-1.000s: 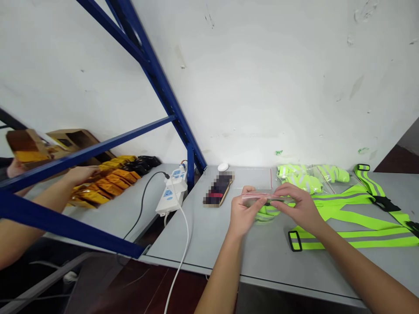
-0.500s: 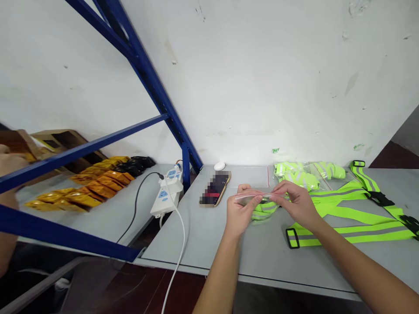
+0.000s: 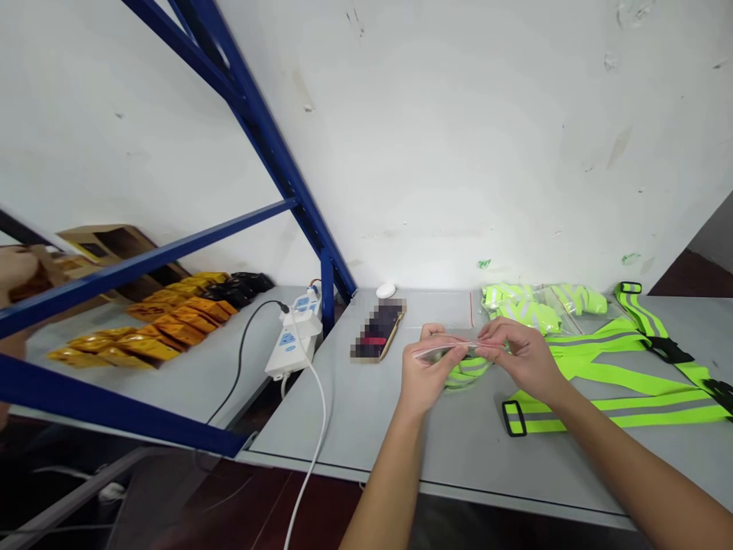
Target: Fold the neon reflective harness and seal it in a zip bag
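Observation:
My left hand (image 3: 424,374) and my right hand (image 3: 522,355) pinch the top edge of a clear zip bag (image 3: 443,345) from either side, thumbs nearly meeting. Inside the bag, below my fingers, lies a folded neon-yellow reflective strap (image 3: 466,371); part of it is hidden by my hands. To the right, a loose neon-yellow reflective harness (image 3: 635,378) with grey stripes and black buckles is spread on the grey table (image 3: 366,420). Just behind my right hand are several bagged reflective straps (image 3: 524,305).
A phone (image 3: 381,328) and a white round case (image 3: 385,290) lie left of my hands. A flat clear bag (image 3: 443,305) is near the wall. Beyond the blue frame (image 3: 275,164) are a power strip (image 3: 295,336), yellow packets (image 3: 172,325) and another person's hand (image 3: 16,267).
Both my hands still pinch the bag's top edge, the fingers having shifted slightly along it. At far left, the other person's hand and arm have moved.

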Tool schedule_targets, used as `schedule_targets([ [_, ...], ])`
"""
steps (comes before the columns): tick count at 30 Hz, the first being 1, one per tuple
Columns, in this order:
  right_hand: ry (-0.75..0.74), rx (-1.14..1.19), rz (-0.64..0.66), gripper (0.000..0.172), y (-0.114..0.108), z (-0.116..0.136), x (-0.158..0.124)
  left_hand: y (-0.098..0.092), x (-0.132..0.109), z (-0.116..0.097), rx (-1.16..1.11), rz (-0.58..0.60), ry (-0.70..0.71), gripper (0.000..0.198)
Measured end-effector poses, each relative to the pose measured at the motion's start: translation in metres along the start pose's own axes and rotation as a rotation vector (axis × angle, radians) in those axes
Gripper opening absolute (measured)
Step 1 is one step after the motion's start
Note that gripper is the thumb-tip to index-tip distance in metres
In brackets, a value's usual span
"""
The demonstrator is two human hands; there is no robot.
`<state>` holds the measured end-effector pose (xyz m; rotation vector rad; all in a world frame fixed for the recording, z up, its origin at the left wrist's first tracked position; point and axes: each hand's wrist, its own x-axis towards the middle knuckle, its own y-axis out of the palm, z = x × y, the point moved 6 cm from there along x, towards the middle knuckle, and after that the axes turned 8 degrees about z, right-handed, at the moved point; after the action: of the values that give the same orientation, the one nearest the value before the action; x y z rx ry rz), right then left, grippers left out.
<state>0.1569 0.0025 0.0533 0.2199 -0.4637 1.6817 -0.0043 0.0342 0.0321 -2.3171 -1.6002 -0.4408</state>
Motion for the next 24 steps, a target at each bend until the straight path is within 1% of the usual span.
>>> schedule_targets([
  [2, -0.01, 0.004, -0.041, 0.015, -0.003, -0.001, 0.0, -0.003, 0.001, 0.003, -0.075, -0.023, 0.005, 0.017],
  [5, 0.047, 0.012, -0.077, 0.014, -0.008, -0.008, 0.001, -0.01, 0.002, 0.007, -0.201, -0.101, 0.018, 0.021],
  [7, 0.09, -0.008, -0.067, 0.011, -0.009, -0.01, 0.002, -0.013, 0.002, 0.009, -0.197, -0.141, 0.027, 0.023],
  [9, 0.09, -0.042, -0.033, 0.018, -0.007, -0.007, 0.002, -0.014, 0.001, 0.009, -0.133, -0.153, 0.039, 0.021],
  [10, 0.081, -0.053, -0.019, 0.018, -0.004, -0.004, 0.003, -0.013, 0.001, 0.009, -0.094, -0.15, 0.051, 0.019],
  [12, 0.061, -0.062, -0.018, 0.01, 0.0, 0.002, 0.003, -0.012, 0.0, 0.008, -0.041, -0.133, 0.084, 0.019],
  [15, 0.04, -0.1, -0.079, 0.014, 0.002, 0.007, 0.003, -0.012, 0.001, 0.012, -0.069, -0.13, 0.095, 0.024],
  [18, 0.038, -0.139, -0.125, 0.013, -0.002, 0.006, 0.003, -0.016, 0.003, 0.021, -0.165, -0.156, 0.033, 0.033],
  [19, 0.055, -0.146, -0.13, 0.01, -0.003, 0.004, 0.004, -0.018, 0.003, 0.023, -0.171, -0.164, 0.024, 0.032],
  [20, 0.082, -0.15, -0.126, 0.002, -0.005, 0.001, 0.004, -0.019, 0.004, 0.023, -0.153, -0.17, 0.032, 0.028],
  [21, 0.11, -0.154, -0.115, 0.011, -0.005, -0.002, 0.004, -0.019, 0.005, 0.021, -0.119, -0.17, 0.053, 0.024],
  [23, 0.151, -0.16, -0.086, 0.037, -0.004, -0.006, 0.004, -0.018, 0.007, 0.017, -0.047, -0.166, 0.104, 0.023],
  [24, 0.163, -0.163, -0.075, 0.04, -0.003, -0.007, 0.005, -0.017, 0.008, 0.016, -0.029, -0.175, 0.12, 0.024],
])
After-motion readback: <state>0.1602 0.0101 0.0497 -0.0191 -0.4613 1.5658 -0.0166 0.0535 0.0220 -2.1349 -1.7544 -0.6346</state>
